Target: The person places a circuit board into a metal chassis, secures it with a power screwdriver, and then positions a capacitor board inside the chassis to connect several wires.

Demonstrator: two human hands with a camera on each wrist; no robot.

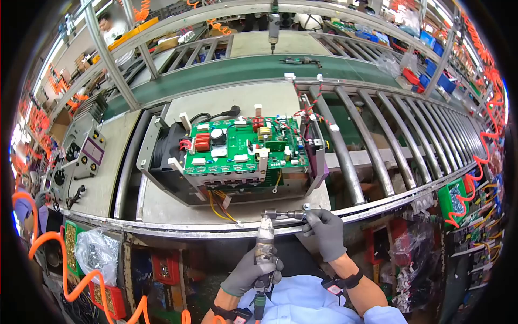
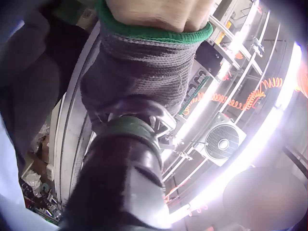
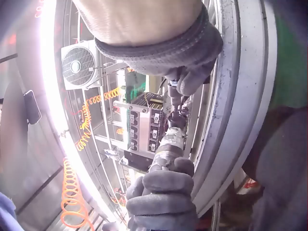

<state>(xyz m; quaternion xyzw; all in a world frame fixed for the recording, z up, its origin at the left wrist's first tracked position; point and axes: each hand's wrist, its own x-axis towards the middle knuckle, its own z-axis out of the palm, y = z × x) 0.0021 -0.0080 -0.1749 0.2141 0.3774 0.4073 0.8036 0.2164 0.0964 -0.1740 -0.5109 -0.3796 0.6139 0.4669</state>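
My gloved left hand (image 1: 249, 274) grips the body of an air ratchet wrench (image 1: 265, 240), which stands with its head up near the bench's front edge. From that head a socket extension (image 1: 291, 214) points to the right. The gloved right hand (image 1: 325, 236) pinches the far end of the extension between thumb and fingers; its tip is hidden by them. In the right wrist view the wrench (image 3: 169, 147) lies between both hands. Just beyond them sits an open power unit with a green circuit board (image 1: 237, 143), a black fan (image 1: 171, 144) and loose yellow wires (image 1: 220, 209).
A roller conveyor (image 1: 377, 146) runs right of the unit. Another driver (image 1: 273, 32) hangs overhead, and one tool (image 1: 302, 61) lies on the green belt (image 1: 210, 74). Green bins of screws (image 1: 456, 201) flank the bench. An orange coiled hose (image 1: 63, 259) crosses the lower left.
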